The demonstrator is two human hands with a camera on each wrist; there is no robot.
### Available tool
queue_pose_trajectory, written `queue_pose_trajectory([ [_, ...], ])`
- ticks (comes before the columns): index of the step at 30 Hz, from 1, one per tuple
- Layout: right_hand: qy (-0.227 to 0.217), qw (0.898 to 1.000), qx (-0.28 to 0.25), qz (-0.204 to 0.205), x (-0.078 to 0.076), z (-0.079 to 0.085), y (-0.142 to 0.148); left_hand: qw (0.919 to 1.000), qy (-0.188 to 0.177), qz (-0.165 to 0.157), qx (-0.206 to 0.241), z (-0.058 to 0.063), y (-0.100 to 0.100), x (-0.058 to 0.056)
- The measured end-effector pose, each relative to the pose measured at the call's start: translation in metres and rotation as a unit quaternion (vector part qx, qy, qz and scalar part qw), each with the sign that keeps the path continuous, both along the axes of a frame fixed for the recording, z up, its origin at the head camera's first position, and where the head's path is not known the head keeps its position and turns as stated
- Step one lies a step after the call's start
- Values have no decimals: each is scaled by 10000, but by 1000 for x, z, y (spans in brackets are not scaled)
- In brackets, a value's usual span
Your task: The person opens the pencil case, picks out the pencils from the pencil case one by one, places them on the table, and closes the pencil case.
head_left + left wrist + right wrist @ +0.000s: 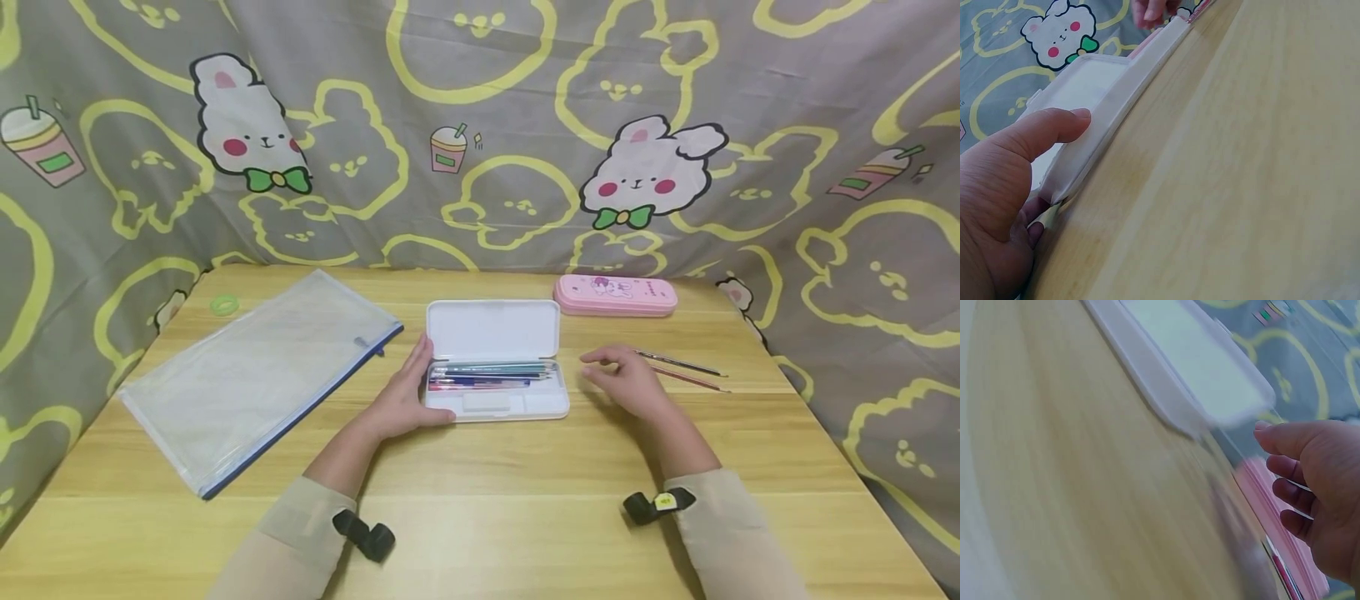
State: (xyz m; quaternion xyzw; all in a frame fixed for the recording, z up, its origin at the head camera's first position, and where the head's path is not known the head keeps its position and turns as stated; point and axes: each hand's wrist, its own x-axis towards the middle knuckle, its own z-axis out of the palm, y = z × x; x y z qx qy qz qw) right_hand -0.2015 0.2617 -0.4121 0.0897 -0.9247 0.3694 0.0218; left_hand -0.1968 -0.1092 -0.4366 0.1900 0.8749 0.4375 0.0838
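The white plastic pencil case [492, 329] lay open in the middle of the wooden table [495, 517], its lid tipped back on the far side; the left hand [405, 400] gripped its left end, thumb on the front wall and fingers along the side; the right hand [630, 379] hung just off the case's right end, fingers loosely bent with a narrow gap between thumb and forefinger, and nothing showed in them.

The step looked like steadying the case while the other hand worked beside it; good practice, I judged, was light, even pressure at that corner, so the case neither slid nor tipped and the lid stayed back; a fingertip pinch near the middle of any one pencil would have suited such thin shafts, laid parallel to the green pencils [495, 367], the blue pen [487, 381] and the white eraser [486, 403] in the tray.

A dark pencil [682, 363] and a reddish pencil [693, 380] lay right of the right hand, points rightward; the pink rabbit-print pencil box [615, 297] sat behind, near the lid's right edge; the clear zip pouch [258, 379] and a pale green ring [224, 305] lay to the left; nothing visible blocked the space between right hand and tray.
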Motion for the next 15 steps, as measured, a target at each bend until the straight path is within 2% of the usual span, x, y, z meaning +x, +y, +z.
queue_pose_trajectory([
  [7, 182, 9988, -136, 440, -7, -2, -43, 10000, -31, -22, 20, 1, -1, 1],
  [11, 170, 9983, 147, 530, -10, -5, -58, 10000, -24, -26, -7, 2, -1, 1],
  [15, 179, 9963, 692, 480, -12, -5, -67, 10000, -9, -25, -17, 3, -1, 1],
])
